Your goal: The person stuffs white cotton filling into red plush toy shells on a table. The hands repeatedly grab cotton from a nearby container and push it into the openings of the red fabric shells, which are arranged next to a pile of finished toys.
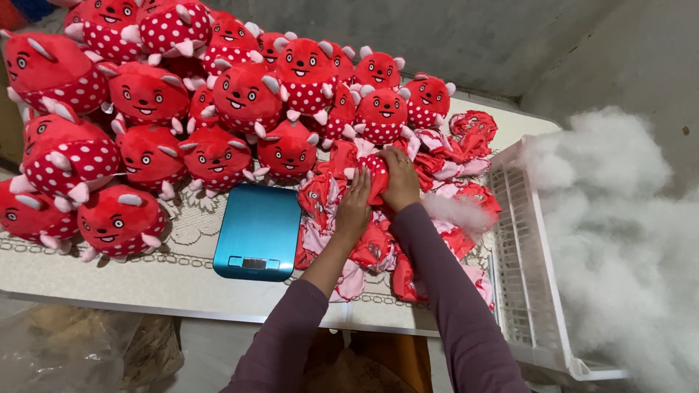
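Both hands work one unstuffed red toy skin [375, 175] atop the heap of skins on the tabletop [145, 284]: right hand [400, 178] fingers clenched on it, left hand [354, 211] fingers spread flat, pressing beside it. The skin looks limp, light and crushable, best pinched at its open seam.

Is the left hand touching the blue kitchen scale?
Apart. The head view shows the left hand resting on the unstuffed red toy skins, with a strip of red fabric between it and the blue scale.
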